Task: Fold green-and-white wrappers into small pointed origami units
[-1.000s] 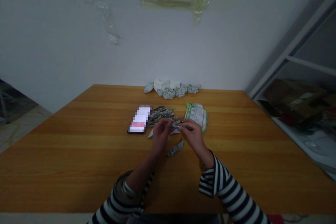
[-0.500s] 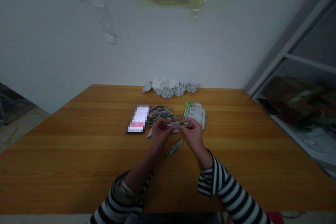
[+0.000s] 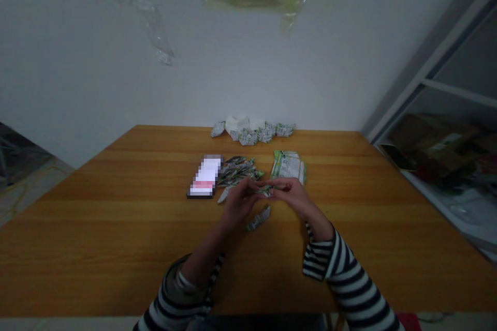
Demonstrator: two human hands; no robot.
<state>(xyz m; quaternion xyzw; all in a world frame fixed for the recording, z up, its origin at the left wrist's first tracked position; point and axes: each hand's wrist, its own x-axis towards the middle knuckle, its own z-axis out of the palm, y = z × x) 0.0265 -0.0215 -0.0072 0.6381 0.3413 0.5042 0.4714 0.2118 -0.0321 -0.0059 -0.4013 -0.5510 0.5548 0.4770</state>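
A: What's just changed?

B: The right hand (image 3: 295,197) has swung outward, its striped sleeve (image 3: 341,264) moving right with it, and the hand now lies flatter than a moment ago. The left hand (image 3: 238,204) has barely shifted.

A: And the fingers?

B: Both hands are gripping. Their fingertips pinch the green-and-white strip (image 3: 267,188) from either end, holding it above the table (image 3: 116,248). It spans the small gap between the hands, with its ends partly hidden by the fingers.

A: What lies past them?

B: A folded piece (image 3: 258,219) rests on the table just below the hands, on the body's side. Farther out, a pile of strips (image 3: 236,172) lies just beside a phone (image 3: 204,177), with a green printed wrapper (image 3: 288,165) off to the right. At the far edge, a row of folded pieces (image 3: 248,134) sits against the wall (image 3: 116,62).
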